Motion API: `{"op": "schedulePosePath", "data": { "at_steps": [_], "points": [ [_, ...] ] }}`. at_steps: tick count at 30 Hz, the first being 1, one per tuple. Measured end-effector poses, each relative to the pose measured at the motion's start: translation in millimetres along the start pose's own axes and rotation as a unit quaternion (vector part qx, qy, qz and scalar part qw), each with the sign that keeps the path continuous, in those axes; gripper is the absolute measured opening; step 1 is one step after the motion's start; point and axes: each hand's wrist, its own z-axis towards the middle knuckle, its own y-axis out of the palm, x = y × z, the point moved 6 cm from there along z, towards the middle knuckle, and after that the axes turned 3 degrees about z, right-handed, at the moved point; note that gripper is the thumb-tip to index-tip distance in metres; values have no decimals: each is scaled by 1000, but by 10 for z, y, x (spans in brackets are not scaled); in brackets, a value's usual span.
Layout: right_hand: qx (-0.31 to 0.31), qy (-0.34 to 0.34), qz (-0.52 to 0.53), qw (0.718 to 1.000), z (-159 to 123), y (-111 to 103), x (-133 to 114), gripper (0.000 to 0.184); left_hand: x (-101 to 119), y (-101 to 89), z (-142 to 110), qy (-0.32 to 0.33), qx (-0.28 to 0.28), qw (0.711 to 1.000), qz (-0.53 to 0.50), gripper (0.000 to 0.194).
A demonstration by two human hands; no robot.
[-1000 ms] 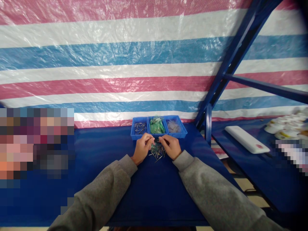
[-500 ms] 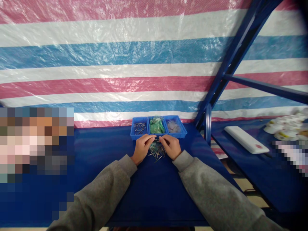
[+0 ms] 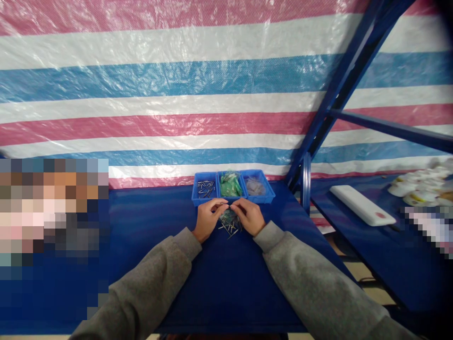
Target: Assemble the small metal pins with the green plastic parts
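Note:
My left hand (image 3: pixel 209 218) and my right hand (image 3: pixel 248 216) meet above the blue tabletop, thumbs and fingertips pinched and almost touching. Whatever sits between the fingertips is too small to make out. Under the hands lies a loose pile of thin metal pins (image 3: pixel 230 228), with some clear greenish plastic (image 3: pixel 229 216) among them, partly hidden by the fingers. Just beyond the hands stands a blue three-part tray (image 3: pixel 196 198). Its left compartment has metal pins (image 3: pixel 205 189), the middle one a green plastic bag (image 3: pixel 230 183), the right one clear plastic bags (image 3: pixel 255 186).
A striped plastic sheet (image 3: pixel 177 80) hangs behind the table. A blue metal frame (image 3: pixel 329 113) rises at the right. On the neighbouring table are a white oblong box (image 3: pixel 363 204) and several white rolls (image 3: pixel 417 184). A blurred-out area covers the left side.
My right hand has shifted slightly left, bringing its fingertips closer to those of my left hand. The tray and the pile stay in place.

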Motion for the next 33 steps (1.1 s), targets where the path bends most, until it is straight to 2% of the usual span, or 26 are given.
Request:
{"op": "schedulePosePath", "data": {
  "at_steps": [6, 12, 18, 23, 29, 33],
  "points": [
    [8, 10, 0, 1000, 0, -11, 6, 25, -20, 1, 4, -1, -1, 1000, -9, 22],
    [-7, -3, -6, 1000, -3, 4, -15, 28, 63, -73, -3, 6, 37, 996, 80, 23],
    [36, 20, -2, 999, 6, -77, 19, 24, 93, -18, -5, 15, 7, 999, 35, 22],
    [0, -7, -3, 1000, 7, -36, -41, 26, 86, -23, -9, 14, 10, 999, 44, 23],
    [32, 12, -2, 999, 10, -99, -49, 24, 133, -29, -11, 29, 9, 996, 78, 24],
    [7, -3, 5, 1000, 14, -63, -60, 25, 144, -34, -14, 37, 10, 995, 94, 24]
  ]
}}
